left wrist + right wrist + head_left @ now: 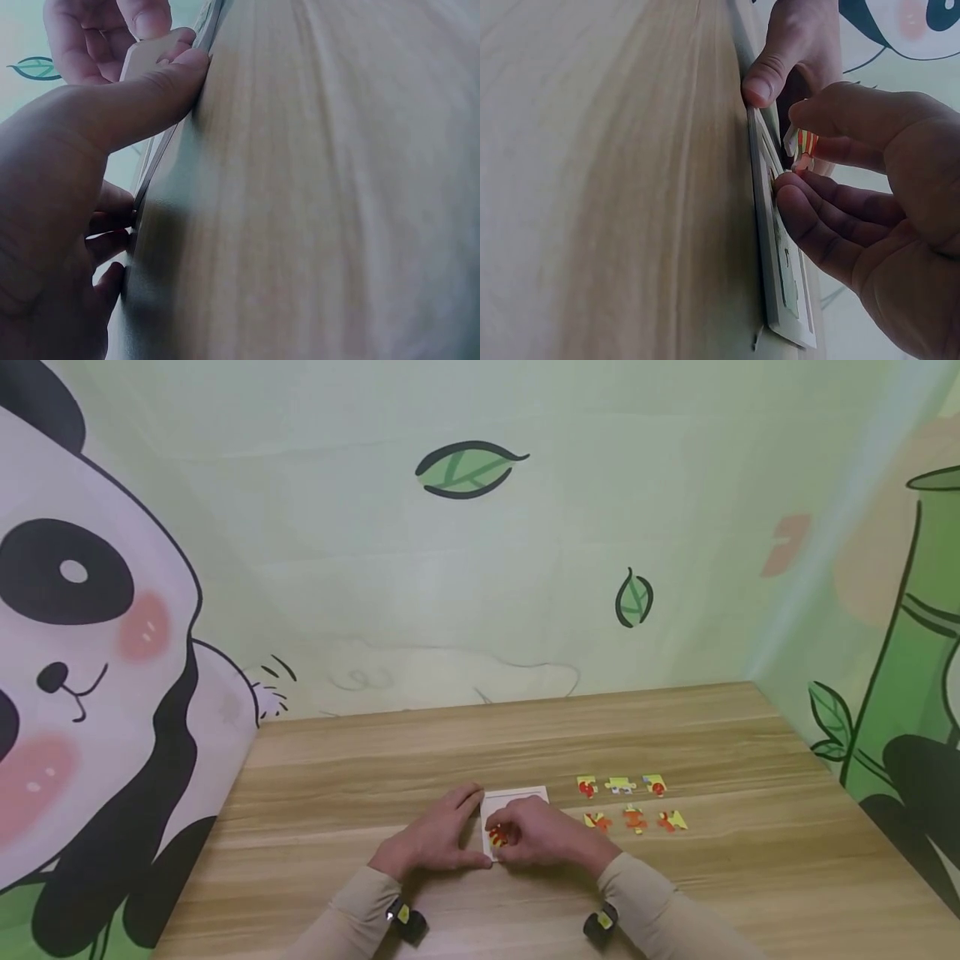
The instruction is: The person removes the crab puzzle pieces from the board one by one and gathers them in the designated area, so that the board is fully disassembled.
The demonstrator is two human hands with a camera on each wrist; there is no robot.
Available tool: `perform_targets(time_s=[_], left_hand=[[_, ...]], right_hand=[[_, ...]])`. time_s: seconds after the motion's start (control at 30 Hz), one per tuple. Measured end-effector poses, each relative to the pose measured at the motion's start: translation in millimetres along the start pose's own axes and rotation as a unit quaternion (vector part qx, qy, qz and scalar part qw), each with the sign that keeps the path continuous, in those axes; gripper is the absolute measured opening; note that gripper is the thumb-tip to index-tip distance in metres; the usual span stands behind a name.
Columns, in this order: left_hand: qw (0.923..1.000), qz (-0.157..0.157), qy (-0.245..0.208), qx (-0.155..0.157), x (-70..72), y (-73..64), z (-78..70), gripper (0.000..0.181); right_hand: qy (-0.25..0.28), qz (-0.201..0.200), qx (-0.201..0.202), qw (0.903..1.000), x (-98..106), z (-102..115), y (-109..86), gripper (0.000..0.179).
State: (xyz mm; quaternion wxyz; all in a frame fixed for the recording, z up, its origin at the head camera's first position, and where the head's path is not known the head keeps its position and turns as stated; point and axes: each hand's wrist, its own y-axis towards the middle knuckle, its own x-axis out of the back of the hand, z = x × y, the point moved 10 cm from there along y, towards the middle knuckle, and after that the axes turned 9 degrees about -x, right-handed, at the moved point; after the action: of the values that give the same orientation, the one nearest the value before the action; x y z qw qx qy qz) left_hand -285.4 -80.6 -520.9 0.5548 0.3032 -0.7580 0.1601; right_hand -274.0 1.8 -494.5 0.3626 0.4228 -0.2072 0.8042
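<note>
A shallow white puzzle tray point(514, 792) lies on the wooden table in front of the person. At its left side the left hand point(437, 833) spreads thumb and fingers along the edge, with the thumb touching the near corner. Over the tray, the right hand point(538, 829) pinches a red-and-yellow jigsaw piece point(497, 835) between thumb and fingers. The right wrist view shows the striped face of this jigsaw piece point(807, 142), tilted up from the tray point(786, 326). Most of the tray's inside is hidden behind the right hand.
To the right of the tray, loose jigsaw pieces lie in two rows: a yellow-and-red piece point(587, 787) is in the far row, an orange piece point(634, 819) in the near one. Behind the wooden table point(375, 752) hangs a printed panda backdrop point(360, 568).
</note>
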Motion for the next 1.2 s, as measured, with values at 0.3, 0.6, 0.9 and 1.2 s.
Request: perform_targets(time_s=[0.3, 0.6, 0.9, 1.2], left_hand=[[1.0000, 0.003, -0.002, 0.006, -1.4, 0.4, 2.1, 0.103], [0.9999, 0.006, -0.001, 0.014, -3.5, 0.8, 2.9, 0.103], [0.9998, 0.009, -0.003, 0.016, -5.8, 1.1, 3.2, 0.104], [0.9997, 0.012, -0.007, 0.021, -7.7, 0.1, 8.0, 0.105]], right_hand=[[0.003, 0.002, -0.001, 1.0000, 5, 1, -3.8, 0.030], [0.009, -0.001, -0.023, 0.9997, 11, -9, -9.8, 0.025], [0.023, 0.003, -0.059, 0.9980, 20, -21, -22.4, 0.025], [0.020, -0.006, -0.058, 0.9981, 32, -37, -42.0, 0.025]])
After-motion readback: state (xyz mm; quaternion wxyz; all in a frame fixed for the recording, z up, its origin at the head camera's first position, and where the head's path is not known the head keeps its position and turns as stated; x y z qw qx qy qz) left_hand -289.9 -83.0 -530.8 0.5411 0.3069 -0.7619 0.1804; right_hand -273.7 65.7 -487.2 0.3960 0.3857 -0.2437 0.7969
